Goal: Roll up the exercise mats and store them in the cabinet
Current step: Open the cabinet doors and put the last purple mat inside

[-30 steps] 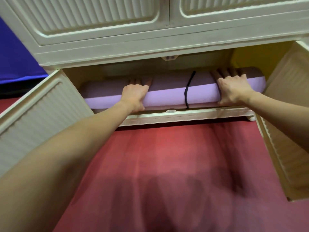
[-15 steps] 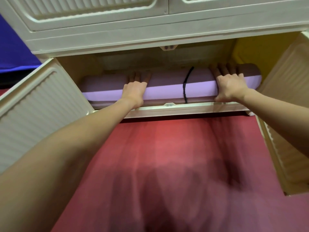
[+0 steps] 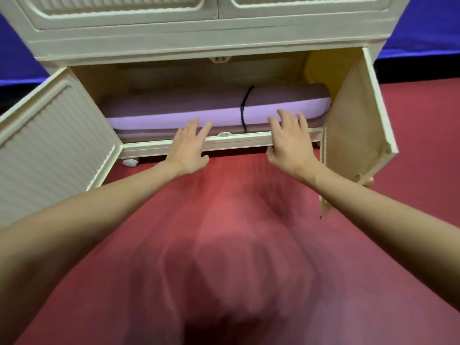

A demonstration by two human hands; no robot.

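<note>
A rolled purple exercise mat (image 3: 174, 113) lies lengthwise inside the cream cabinet's (image 3: 199, 46) bottom compartment, bound by a black strap (image 3: 245, 108). My left hand (image 3: 189, 148) hovers in front of the compartment's lower rail, fingers straight and spread, holding nothing. My right hand (image 3: 288, 140) is also spread flat just in front of the mat, empty. Neither hand visibly touches the mat.
The cabinet's left door (image 3: 49, 145) and right door (image 3: 356, 120) both stand swung open toward me. A small white caster (image 3: 130, 162) shows under the cabinet. Red carpet (image 3: 224, 245) covers the floor, with a blue wall (image 3: 15, 58) behind.
Both hands let go of the rolled mat and drew back out of the compartment with fingers spread. The mat stays lying inside. The view pulled back from the cabinet.
</note>
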